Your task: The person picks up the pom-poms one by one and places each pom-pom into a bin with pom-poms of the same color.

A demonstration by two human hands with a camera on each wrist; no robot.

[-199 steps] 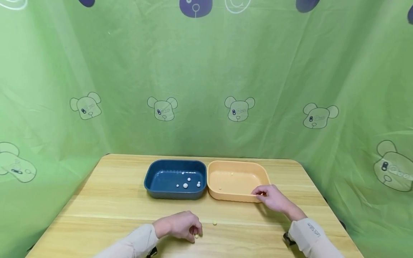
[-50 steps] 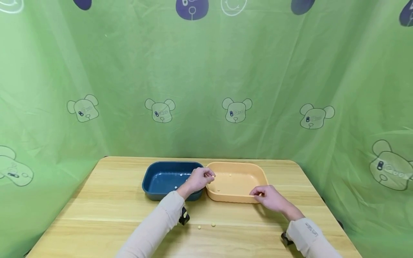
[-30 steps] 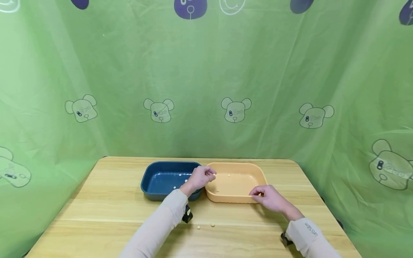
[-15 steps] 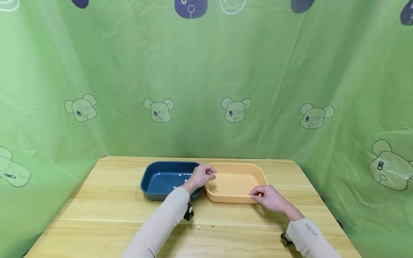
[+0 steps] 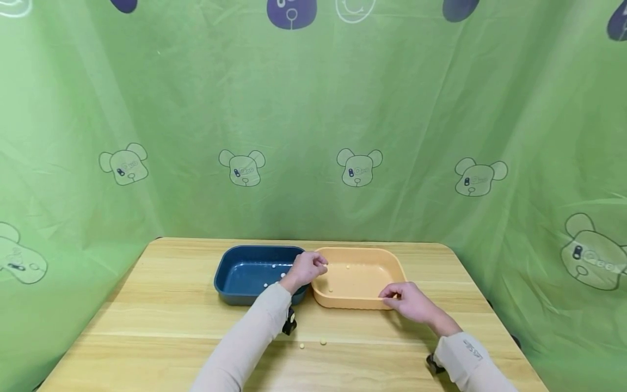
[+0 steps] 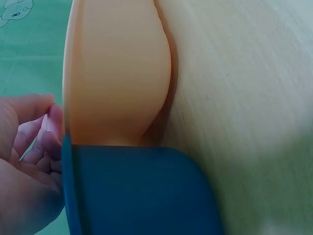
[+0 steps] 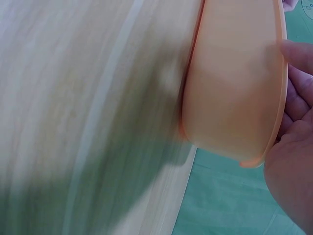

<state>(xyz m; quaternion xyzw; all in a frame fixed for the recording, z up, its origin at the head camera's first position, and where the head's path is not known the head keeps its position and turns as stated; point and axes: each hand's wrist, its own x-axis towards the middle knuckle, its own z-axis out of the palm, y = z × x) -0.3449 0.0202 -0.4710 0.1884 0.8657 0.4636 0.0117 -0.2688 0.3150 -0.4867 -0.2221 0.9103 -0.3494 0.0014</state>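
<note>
My left hand (image 5: 307,265) hovers above where the two trays meet, thumb and forefinger pinching a tiny pale speck that looks like a small yellow ball. In the left wrist view the left hand (image 6: 29,156) shows beyond the rims, its other fingers curled. My right hand (image 5: 411,301) grips the near right rim of the orange tray (image 5: 352,302); part of its fingers is hidden behind the wall in the right wrist view. Two small yellow balls lie inside this tray, one being the far ball (image 5: 348,267). White balls (image 5: 266,285) lie in the blue tray (image 5: 240,299), some hidden by my left arm.
Two more yellow balls, a larger one (image 5: 323,342) and a smaller one (image 5: 301,346), rest on the wooden table (image 5: 171,326) before the trays. A green curtain (image 5: 303,207) hangs behind the table and along both sides.
Since the oldest frame my left hand has moved up from the table front, where it was at a yellow ball, to over the trays. It has barely moved lately; my right hand stays put.
</note>
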